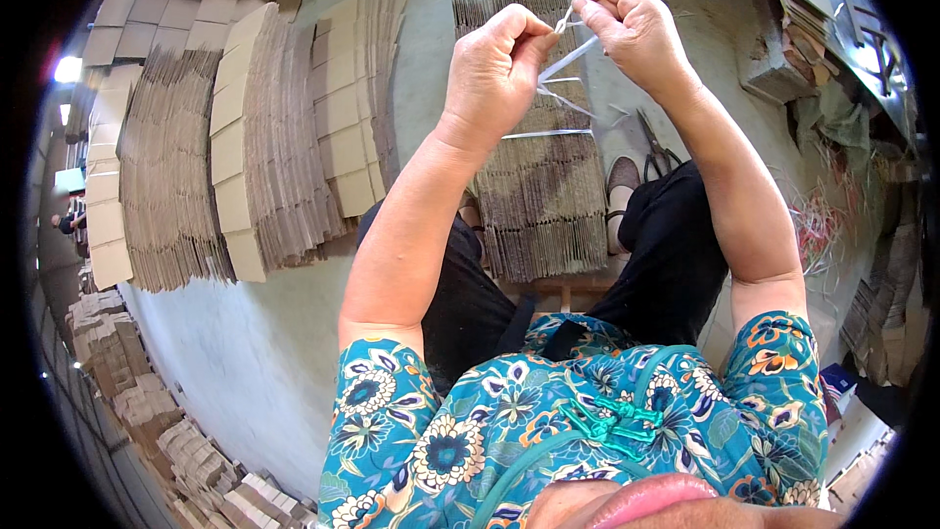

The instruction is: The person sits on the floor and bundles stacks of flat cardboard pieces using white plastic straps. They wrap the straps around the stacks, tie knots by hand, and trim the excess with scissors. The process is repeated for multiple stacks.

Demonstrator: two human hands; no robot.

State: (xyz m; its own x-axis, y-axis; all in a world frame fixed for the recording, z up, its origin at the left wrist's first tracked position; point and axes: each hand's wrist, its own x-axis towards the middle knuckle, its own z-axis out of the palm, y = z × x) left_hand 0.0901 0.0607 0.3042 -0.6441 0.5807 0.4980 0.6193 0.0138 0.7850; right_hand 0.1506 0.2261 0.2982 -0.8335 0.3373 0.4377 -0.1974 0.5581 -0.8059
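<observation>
Both hands are raised over a long bundle of flat brown cardboard pieces (pixel 544 206) that stands on edge between my feet. White plastic strapping (pixel 568 63) runs up from the bundle to my fingers, where it is looped or knotted. My left hand (pixel 497 69) is closed, pinching the strap between thumb and fingertips. Close beside it, my right hand (pixel 632 34) pinches the other part of the strap, its fingers curled. A second white band (pixel 548 133) lies across the bundle nearer to me.
Rows of stacked flat cardboard (pixel 176 167) fill the left side. A pair of dark-handled scissors (pixel 658 147) lies on the floor by my right foot. Loose strapping scraps (pixel 818 220) are heaped at the right. More cardboard piles (pixel 201 460) stand at the lower left.
</observation>
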